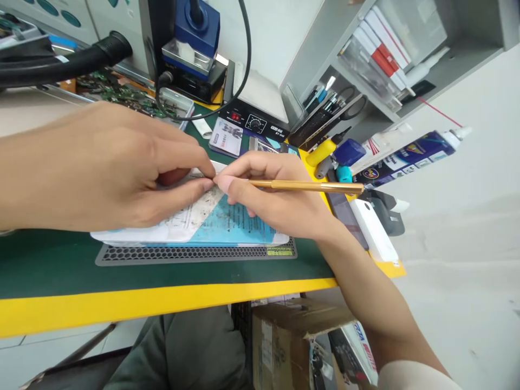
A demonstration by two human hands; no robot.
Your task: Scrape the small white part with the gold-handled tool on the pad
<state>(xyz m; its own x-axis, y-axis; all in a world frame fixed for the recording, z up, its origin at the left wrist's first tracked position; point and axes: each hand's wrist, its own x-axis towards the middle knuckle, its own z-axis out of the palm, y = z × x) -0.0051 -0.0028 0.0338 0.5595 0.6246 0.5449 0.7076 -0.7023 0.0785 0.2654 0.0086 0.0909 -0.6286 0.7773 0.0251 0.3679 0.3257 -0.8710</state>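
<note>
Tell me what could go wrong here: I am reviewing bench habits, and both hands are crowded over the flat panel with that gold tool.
1. The right hand holds the gold tool with its tip right beside the left hand fingertips; a slip might jab them.
2. Both hands press on the flat panel; its surface could get scratched.
3. The tool's rear end points at the glue tubes; a quick pull back may knock them.

light: bright, even, pretty much from overhead | shadows: soft ones under the left hand and right hand | glare: white wall at right washed out | blur: near forearms a bit soft | edges: wide-angle bend, whole view tilted
</note>
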